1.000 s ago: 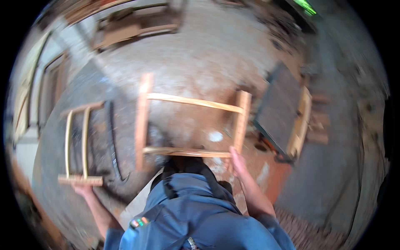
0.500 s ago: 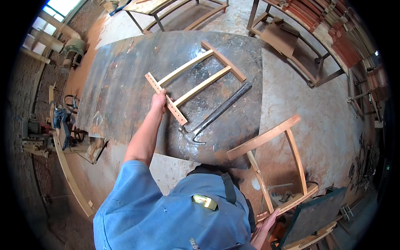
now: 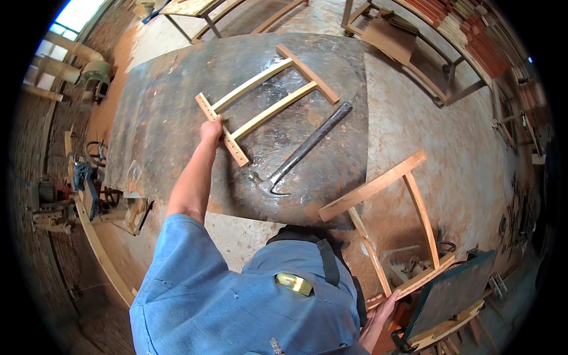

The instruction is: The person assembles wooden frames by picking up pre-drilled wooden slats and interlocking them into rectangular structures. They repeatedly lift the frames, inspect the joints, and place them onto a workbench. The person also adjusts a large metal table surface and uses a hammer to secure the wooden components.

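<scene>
My left hand point(image 3: 211, 128) is closed around a drilled rail point(image 3: 238, 154) of a small wooden frame, with two pale slats point(image 3: 273, 110) running to a plain rail at its far side. This frame is over a dark, worn metal-looking worktop point(image 3: 160, 112); I cannot tell if it rests flat. Just to its right lies a claw hammer point(image 3: 310, 145) with a dark handle, its head toward me. Low at my right side, my right hand point(image 3: 383, 312) grips the lower rail of a second wooden frame point(image 3: 374, 184), held tilted beside the worktop, its wide curved rail upward.
A dark green panel point(image 3: 452, 293) stands at the lower right near the second frame. Wheeled racks point(image 3: 438, 89) with stacked reddish boards are at the far right. To the left are a blue clamp-like machine point(image 3: 86, 177) and a long wooden strip point(image 3: 103, 260).
The whole view has shifted a little. My left hand has moved the slatted frame slightly left, widening the gap to the hammer head. My right hand keeps its hold on the second frame.
</scene>
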`<move>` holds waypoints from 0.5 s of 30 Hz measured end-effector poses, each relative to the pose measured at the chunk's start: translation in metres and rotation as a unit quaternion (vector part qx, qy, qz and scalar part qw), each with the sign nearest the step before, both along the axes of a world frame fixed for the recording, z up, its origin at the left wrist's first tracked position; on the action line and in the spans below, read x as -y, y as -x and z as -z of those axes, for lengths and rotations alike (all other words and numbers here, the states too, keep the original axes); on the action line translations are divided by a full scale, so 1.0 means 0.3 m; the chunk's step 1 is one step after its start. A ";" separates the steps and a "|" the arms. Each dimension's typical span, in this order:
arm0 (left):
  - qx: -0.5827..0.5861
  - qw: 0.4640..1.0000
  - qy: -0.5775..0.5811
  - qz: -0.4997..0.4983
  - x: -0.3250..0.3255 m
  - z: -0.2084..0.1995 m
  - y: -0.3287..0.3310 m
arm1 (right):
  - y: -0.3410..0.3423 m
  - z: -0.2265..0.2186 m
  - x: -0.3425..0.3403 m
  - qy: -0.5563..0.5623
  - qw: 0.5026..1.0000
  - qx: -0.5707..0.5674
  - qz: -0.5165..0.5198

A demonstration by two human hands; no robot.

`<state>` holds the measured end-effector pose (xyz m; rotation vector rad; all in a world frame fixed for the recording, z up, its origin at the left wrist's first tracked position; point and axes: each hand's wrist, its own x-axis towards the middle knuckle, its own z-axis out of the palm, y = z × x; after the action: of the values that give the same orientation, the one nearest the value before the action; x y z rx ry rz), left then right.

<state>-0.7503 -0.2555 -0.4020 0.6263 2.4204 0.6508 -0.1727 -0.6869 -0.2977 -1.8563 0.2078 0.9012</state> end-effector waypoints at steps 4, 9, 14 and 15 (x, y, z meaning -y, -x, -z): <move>-0.115 0.987 0.082 0.080 -0.017 -0.032 0.037 | 0.016 0.002 0.000 0.000 1.000 -0.006 0.015; -0.281 0.895 -0.180 0.297 -0.080 -0.198 -0.355 | 0.014 0.004 0.040 0.002 0.997 -0.047 0.068; 0.357 0.736 -0.037 0.574 0.199 -0.371 -0.934 | -0.002 0.016 0.015 0.022 0.993 -0.075 0.083; 0.387 0.696 0.011 0.605 0.270 -0.357 -1.009 | 0.006 0.003 0.012 0.009 0.993 -0.075 0.096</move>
<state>-0.4475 -0.3366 -0.2947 1.3652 0.8552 0.1839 -0.1745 -0.6904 -0.2987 -1.7514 0.4801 0.9068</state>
